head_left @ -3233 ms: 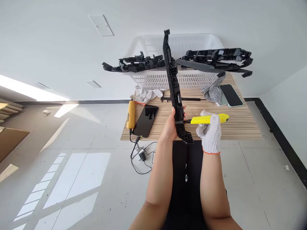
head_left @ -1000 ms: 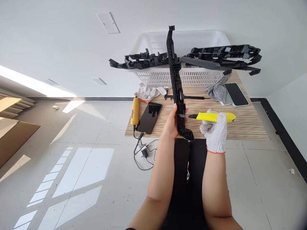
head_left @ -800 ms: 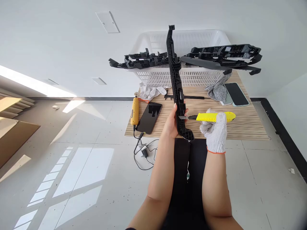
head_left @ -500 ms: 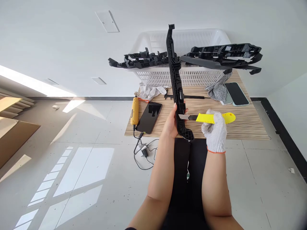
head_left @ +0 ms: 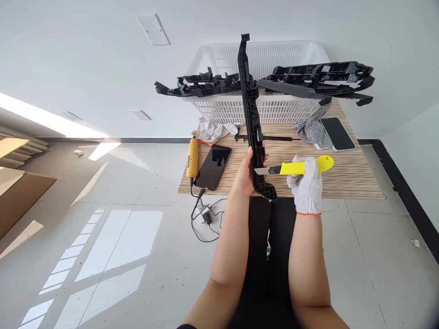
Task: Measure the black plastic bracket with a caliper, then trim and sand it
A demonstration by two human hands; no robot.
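My bare left hand (head_left: 245,174) is wrapped round the lower part of a long black plastic trim piece (head_left: 252,107), which stands nearly upright in view with its ribbed side toward me. In a white knit glove with an orange cuff, my right hand (head_left: 307,183) grips a yellow utility knife (head_left: 291,168). Its blade points left and lies over the lower part of the trim piece; whether the edge touches the plastic I cannot tell. Part of the left hand's fingers is hidden behind the piece.
Behind stands a white plastic basket (head_left: 284,50) with more black trim pieces (head_left: 318,82) across its rim. On the slatted table (head_left: 363,185) lie a black phone (head_left: 213,168), a yellow corded tool (head_left: 192,157), a white glove (head_left: 212,131), black calipers (head_left: 277,138), a grey cloth (head_left: 310,128) and another phone (head_left: 338,133).
The knife has tilted, its handle end rising and its blade tip dropping slightly lower along the trim piece. My left hand and the piece have hardly moved.
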